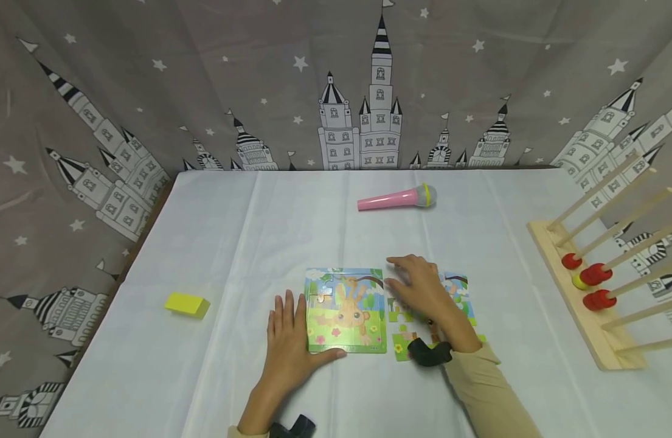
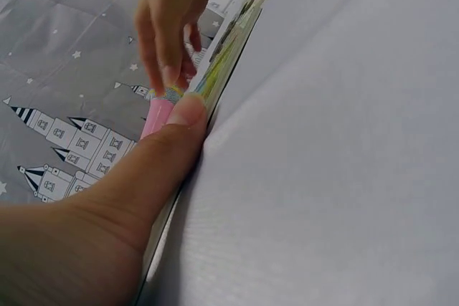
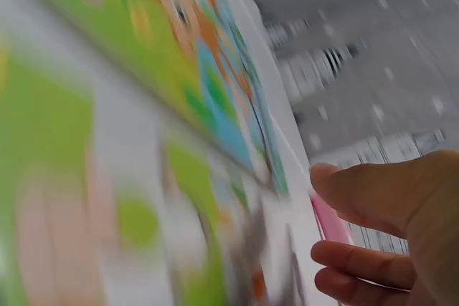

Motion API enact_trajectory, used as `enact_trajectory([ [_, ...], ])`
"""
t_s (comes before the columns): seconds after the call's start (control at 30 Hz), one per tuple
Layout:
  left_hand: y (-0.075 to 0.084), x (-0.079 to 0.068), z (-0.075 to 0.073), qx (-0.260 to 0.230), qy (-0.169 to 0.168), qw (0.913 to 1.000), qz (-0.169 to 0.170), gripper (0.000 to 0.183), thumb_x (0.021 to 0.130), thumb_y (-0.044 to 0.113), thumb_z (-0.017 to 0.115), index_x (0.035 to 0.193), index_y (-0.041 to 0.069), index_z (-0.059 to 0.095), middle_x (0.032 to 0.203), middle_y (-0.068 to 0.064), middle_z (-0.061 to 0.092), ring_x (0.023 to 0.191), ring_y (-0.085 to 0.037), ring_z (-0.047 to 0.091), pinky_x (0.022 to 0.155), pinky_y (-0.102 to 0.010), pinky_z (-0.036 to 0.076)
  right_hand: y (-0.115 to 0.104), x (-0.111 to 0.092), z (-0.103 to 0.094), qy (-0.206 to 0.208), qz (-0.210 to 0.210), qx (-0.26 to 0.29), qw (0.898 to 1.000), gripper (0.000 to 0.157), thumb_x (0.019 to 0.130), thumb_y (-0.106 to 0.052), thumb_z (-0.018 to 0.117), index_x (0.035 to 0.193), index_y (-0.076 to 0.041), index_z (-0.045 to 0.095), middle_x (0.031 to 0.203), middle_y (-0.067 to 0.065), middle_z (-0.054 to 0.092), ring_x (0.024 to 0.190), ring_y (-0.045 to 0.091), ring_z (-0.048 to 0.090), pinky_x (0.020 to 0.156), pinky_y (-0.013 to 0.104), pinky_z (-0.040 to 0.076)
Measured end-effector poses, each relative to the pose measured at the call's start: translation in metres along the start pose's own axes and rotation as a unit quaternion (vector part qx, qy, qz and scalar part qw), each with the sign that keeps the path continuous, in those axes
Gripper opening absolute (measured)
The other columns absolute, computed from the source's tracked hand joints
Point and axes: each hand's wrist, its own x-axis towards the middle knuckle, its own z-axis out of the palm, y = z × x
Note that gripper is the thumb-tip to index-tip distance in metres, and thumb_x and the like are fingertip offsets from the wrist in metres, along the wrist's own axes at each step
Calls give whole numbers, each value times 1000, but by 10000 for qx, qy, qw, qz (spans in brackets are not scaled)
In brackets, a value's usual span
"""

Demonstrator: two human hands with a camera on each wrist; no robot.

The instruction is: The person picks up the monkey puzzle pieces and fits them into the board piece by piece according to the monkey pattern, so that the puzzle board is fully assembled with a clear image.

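Note:
In the head view a jigsaw puzzle point(image 1: 343, 319) in a square tray shows a rabbit picture on green. My left hand point(image 1: 287, 347) lies along its left side with fingers straight, the thumb at its bottom edge. Above several loose puzzle pieces point(image 1: 402, 348) to the right hovers my right hand point(image 1: 423, 289), hiding some of them. The right wrist view shows a gap between the thumb point(image 3: 358, 184) and the fingers of that hand, with nothing held there. Blur softens the pieces in that view.
A pink toy microphone point(image 1: 390, 199) lies at the back of the white table point(image 1: 270, 231). To the left is a yellow block point(image 1: 187, 305). On the right stands a wooden peg rack point(image 1: 587, 304) with red and yellow beads point(image 1: 595, 274). A grey castle-print curtain point(image 1: 232, 73) hangs behind.

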Motion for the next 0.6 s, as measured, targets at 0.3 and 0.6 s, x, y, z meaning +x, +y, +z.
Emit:
enact_trajectory([
  [0.3, 1, 0, 0, 22, -36, 10000, -51, 125, 55, 69, 69, 144, -1, 16, 151, -24, 4, 139, -41, -1, 111, -55, 4, 42, -18, -34, 273, 479, -556, 9969, 43, 81, -28, 67, 115, -4, 59, 98, 15, 63, 91, 32, 56, 78, 51, 35],
  [0.6, 1, -1, -1, -38, -86, 9999, -61, 124, 56, 69, 69, 144, 0, 15, 151, -23, 3, 139, -41, -2, 110, -56, 4, 52, -24, -33, 118, 591, -743, 9954, 54, 78, -37, 68, 120, -5, 56, 103, 17, 57, 95, 32, 51, 80, 49, 31],
])
